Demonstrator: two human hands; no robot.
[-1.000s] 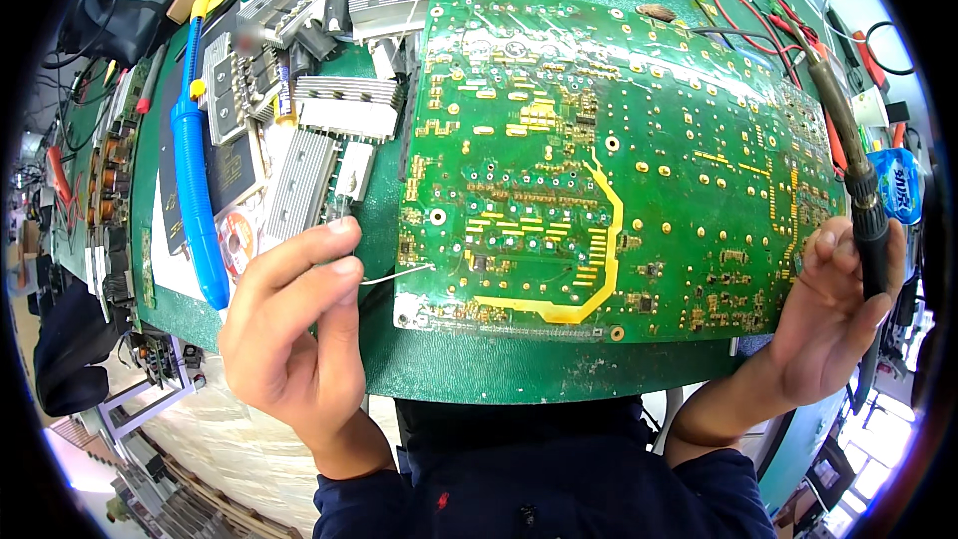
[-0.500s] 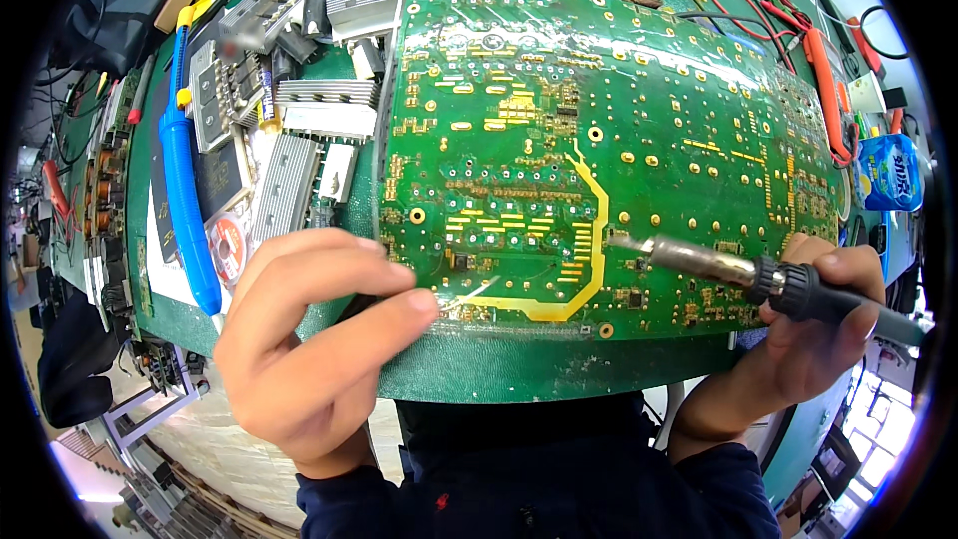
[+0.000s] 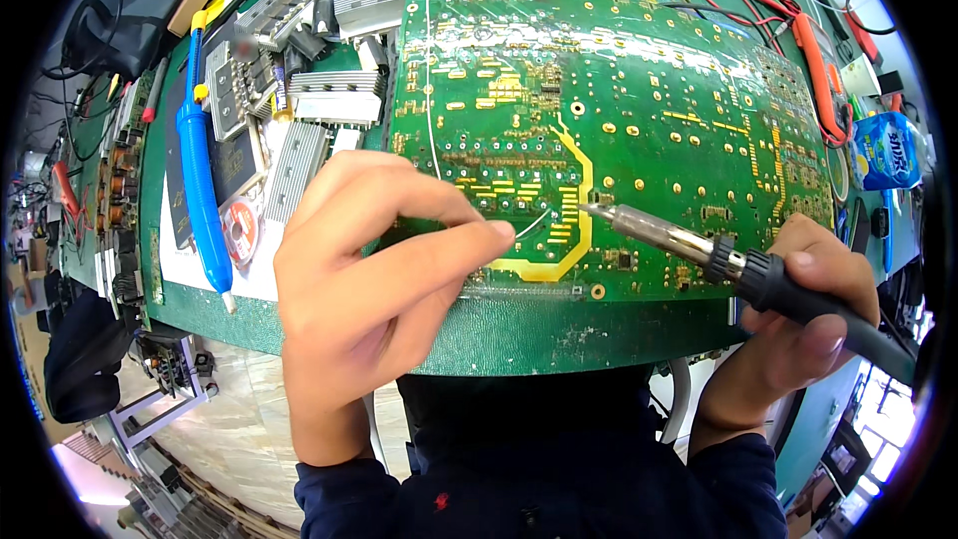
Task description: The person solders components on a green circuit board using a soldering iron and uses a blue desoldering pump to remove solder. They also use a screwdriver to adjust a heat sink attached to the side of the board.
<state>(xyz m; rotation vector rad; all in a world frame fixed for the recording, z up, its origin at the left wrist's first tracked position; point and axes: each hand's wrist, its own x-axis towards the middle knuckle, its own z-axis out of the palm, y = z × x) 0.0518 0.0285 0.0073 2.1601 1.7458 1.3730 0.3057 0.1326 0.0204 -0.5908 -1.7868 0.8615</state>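
A large green circuit board (image 3: 659,155) with gold pads and a wide gold trace lies on the bench in front of me. My left hand (image 3: 384,269) is over its near left part, thumb and finger pinching a thin solder wire (image 3: 432,120). The short free end of the wire points toward a row of gold pads, and the rest runs upward past the board's left side. My right hand (image 3: 818,284) grips a soldering iron (image 3: 773,284) by its black handle. The iron's tip is beside those pads, near the wide trace; contact cannot be made out.
Left of the board lie a blue desoldering pump (image 3: 203,180), a solder reel (image 3: 239,230) and several finned heatsinks (image 3: 334,90). Red and black test leads (image 3: 818,70) and a blue packet (image 3: 886,155) are at the right. The green bench's near edge (image 3: 539,364) is close to my body.
My left hand has moved right and upward with the solder wire, bringing its end closer to the iron. The iron tip has shifted left and slightly up. The view has shifted a little.
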